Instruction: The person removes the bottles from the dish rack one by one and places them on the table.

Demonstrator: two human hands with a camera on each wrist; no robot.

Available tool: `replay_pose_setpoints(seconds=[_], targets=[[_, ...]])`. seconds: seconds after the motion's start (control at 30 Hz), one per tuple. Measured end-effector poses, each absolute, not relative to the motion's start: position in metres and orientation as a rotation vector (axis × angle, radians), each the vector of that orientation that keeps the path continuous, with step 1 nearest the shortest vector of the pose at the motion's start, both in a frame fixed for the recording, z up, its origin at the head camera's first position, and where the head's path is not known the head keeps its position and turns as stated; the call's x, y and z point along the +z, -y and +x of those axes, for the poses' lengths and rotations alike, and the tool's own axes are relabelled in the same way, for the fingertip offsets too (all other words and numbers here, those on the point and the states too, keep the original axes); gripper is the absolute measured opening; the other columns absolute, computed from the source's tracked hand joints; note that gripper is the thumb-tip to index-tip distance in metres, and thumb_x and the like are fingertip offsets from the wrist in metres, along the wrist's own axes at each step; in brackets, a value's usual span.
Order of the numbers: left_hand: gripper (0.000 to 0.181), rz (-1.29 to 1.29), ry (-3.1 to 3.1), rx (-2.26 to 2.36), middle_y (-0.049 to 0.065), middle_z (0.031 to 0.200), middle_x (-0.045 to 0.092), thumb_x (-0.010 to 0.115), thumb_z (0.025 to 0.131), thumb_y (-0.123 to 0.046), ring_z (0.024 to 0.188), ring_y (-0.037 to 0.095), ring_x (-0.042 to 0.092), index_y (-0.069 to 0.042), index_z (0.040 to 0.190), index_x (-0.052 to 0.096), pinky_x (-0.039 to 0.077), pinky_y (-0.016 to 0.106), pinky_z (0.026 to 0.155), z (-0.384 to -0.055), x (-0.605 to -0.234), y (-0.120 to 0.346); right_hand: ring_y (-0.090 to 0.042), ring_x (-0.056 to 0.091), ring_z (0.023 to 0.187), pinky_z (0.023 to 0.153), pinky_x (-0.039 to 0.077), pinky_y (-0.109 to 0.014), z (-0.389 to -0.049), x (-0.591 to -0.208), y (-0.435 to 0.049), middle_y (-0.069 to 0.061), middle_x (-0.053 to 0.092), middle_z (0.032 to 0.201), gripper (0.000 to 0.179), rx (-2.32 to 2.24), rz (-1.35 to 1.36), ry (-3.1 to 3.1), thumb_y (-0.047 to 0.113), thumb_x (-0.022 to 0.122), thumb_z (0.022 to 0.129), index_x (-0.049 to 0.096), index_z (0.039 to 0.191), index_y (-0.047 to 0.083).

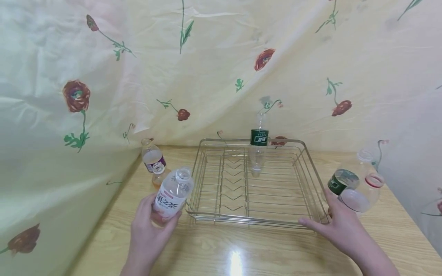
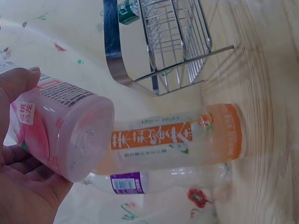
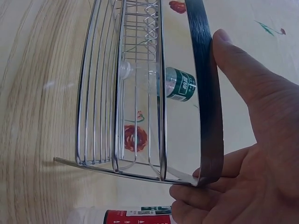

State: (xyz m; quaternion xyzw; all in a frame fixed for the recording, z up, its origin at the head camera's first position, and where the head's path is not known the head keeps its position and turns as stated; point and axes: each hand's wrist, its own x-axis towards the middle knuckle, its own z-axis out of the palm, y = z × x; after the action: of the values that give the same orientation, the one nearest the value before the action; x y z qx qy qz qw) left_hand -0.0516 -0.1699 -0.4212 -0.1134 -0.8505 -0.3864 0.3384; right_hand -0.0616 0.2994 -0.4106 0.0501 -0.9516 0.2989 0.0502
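Observation:
My left hand (image 1: 152,226) grips a clear plastic bottle (image 1: 172,193) with a pale pink label, its open mouth up and tilted right. In the left wrist view, the bottle's base (image 2: 86,142) shows, raised above the table. A wire dish rack (image 1: 221,221) stands in the middle of the table. My right hand (image 1: 340,218) grips its front right corner, thumb on the flat metal rim (image 3: 205,84) and fingers curled at the corner. Inside the rack, a clear bottle with a green label (image 1: 259,137) stands upside down, cap at the rack's floor.
Left of the rack stand an orange-labelled bottle (image 2: 173,140) and a purple-labelled bottle (image 1: 152,155). By my right hand are another green-labelled bottle (image 1: 338,180) and a wide bottle with a red-ringed mouth (image 1: 371,191). Flowered cloth (image 1: 214,76) hangs behind the wooden table (image 1: 200,253).

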Motion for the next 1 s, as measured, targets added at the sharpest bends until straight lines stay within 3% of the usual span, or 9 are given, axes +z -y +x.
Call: replay_pose_setpoints(seconds=[0.1, 0.33, 0.53, 0.7, 1.0], targets=[[0.069, -0.264, 2.221, -1.009, 0.005, 0.113, 0.062, 0.095, 0.07, -0.013, 0.079, 0.013, 0.057, 0.002, 0.126, 0.058, 0.051, 0.014, 0.066, -0.051, -0.423, 0.173, -0.056, 0.054, 0.115, 0.087, 0.048, -0.068, -0.063, -0.412, -0.3, -0.041, 0.035, 0.148, 0.129, 0.91, 0.16, 2.892, 0.056, 0.084, 0.078, 0.004, 0.161, -0.002], [0.07, -0.21, 2.186, -1.032, 0.008, 0.118, 0.063, 0.095, 0.067, -0.007, 0.096, 0.018, 0.059, 0.004, 0.126, 0.058, 0.046, 0.017, 0.089, -0.048, -0.428, 0.178, -0.062, 0.051, 0.115, 0.089, 0.046, -0.071, -0.064, -0.411, -0.298, -0.044, 0.031, 0.149, 0.131, 0.901, 0.17, 2.901, 0.054, 0.086, 0.077, 0.004, 0.159, -0.007], [0.069, -0.208, 2.122, -1.042, 0.009, 0.114, 0.063, 0.093, 0.066, 0.001, 0.093, 0.018, 0.059, 0.006, 0.126, 0.058, 0.047, 0.016, 0.087, -0.047, -0.432, 0.182, -0.059, 0.058, 0.107, 0.086, 0.048, -0.07, -0.063, -0.411, -0.299, -0.044, 0.035, 0.146, 0.13, 0.876, 0.168, 2.896, 0.054, 0.086, 0.076, 0.008, 0.159, -0.008], [0.069, -0.115, 2.111, -1.088, 0.007, 0.115, 0.063, 0.092, 0.067, 0.006, 0.104, 0.018, 0.061, 0.006, 0.126, 0.057, 0.046, 0.015, 0.097, -0.044, -0.433, 0.187, -0.058, 0.059, 0.106, 0.085, 0.049, -0.069, -0.062, -0.412, -0.3, -0.043, 0.038, 0.144, 0.129, 0.879, 0.16, 2.898, 0.055, 0.086, 0.076, 0.009, 0.159, -0.008], [0.065, 0.056, 2.12, -1.124, 0.007, 0.117, 0.062, 0.091, 0.069, 0.005, 0.108, 0.02, 0.061, 0.006, 0.125, 0.057, 0.045, 0.017, 0.1, -0.043, -0.436, 0.194, -0.05, 0.063, 0.1, 0.078, 0.053, -0.062, -0.063, -0.414, -0.302, -0.046, 0.052, 0.126, 0.131, 0.847, 0.125, 2.914, 0.056, 0.087, 0.074, 0.01, 0.158, -0.009]])
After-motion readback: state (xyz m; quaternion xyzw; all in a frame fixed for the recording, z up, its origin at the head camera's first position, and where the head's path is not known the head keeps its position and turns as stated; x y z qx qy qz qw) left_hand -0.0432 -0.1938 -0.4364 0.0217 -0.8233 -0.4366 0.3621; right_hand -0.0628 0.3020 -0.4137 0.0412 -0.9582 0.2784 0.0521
